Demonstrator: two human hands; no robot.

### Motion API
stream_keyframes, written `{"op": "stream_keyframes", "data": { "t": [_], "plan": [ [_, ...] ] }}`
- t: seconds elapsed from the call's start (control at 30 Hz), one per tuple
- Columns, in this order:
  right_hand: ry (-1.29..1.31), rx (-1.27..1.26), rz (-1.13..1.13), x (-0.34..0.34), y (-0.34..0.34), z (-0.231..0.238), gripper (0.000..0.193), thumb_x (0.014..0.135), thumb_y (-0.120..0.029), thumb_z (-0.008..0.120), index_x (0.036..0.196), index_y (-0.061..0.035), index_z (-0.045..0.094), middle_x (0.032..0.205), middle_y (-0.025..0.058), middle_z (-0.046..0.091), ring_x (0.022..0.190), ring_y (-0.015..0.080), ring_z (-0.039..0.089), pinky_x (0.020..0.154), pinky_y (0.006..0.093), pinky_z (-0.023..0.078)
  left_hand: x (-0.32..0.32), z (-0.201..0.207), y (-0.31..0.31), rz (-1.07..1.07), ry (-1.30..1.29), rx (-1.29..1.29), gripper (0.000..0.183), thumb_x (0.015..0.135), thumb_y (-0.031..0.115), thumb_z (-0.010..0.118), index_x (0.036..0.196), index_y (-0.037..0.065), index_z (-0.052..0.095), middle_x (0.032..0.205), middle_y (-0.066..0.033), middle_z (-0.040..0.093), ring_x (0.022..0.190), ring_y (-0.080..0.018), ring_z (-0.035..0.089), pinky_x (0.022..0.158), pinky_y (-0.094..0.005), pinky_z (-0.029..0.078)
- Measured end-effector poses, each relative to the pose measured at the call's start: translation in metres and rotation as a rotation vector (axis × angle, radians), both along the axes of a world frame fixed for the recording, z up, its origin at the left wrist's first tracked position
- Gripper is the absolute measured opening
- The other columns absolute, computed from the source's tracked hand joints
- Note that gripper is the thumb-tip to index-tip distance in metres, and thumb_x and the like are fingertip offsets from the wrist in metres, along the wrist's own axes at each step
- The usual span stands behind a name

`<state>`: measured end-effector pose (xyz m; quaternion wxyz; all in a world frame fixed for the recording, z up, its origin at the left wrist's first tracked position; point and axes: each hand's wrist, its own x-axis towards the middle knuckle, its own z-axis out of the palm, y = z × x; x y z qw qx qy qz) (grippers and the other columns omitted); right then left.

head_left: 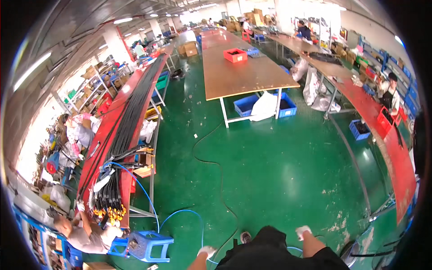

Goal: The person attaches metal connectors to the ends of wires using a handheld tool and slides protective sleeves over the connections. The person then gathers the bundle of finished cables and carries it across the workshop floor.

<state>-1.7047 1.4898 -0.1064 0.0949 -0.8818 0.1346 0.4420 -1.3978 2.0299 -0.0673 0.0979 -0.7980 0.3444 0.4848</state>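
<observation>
My left hand (207,252), in a white glove, hangs low at the bottom of the view over the green floor. A thin blue hose (188,210) curves along the floor beside it. Its fingers are too small to make out, and I see nothing held. My right hand (302,231), also in a white glove, hangs out to the right of my dark clothing (267,247). Its fingers look loosely apart, with nothing visible in them. Neither hand touches a table. One of my shoes (245,237) shows between the hands.
A long red table (143,85) at left carries bundled black cables (123,135); a person (90,236) works at its near end by a blue stool (150,246). Ahead stands a brown table (243,78) with a red bin (235,55). A dark cord (220,180) crosses the floor. Another red-topped table (396,157) curves along the right.
</observation>
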Motion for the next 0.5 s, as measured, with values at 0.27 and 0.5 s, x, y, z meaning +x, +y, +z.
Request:
{"op": "stream_keyframes", "data": {
  "t": [0.27,0.5],
  "plan": [
    [-0.036,0.472,-1.997,0.056,-0.026,-0.046,0.013,0.094,-0.009,0.067,0.1,0.0005,0.06,0.073,0.0117,0.056,0.059,0.0257,0.053,0.051,0.0478,0.047,0.212,0.042,-0.122,0.885,0.02,-0.329,0.055,0.099,0.05,0.057,0.138,0.014,0.069,0.143,-0.0147,0.066,0.133,-0.0343,0.061,0.111,-0.0408,0.048],
    [0.069,0.323,-1.248,0.342,-0.014,-0.001,0.028,0.097,-0.029,0.07,0.099,-0.0012,0.072,0.08,0.0089,0.068,0.071,0.0224,0.067,0.067,0.039,0.058,0.311,-0.014,-0.136,0.816,0.013,-0.238,0.056,0.097,0.052,0.059,0.14,0.017,0.068,0.143,-0.0147,0.066,0.134,-0.033,0.061,0.113,-0.0402,0.047]
  ]
}}
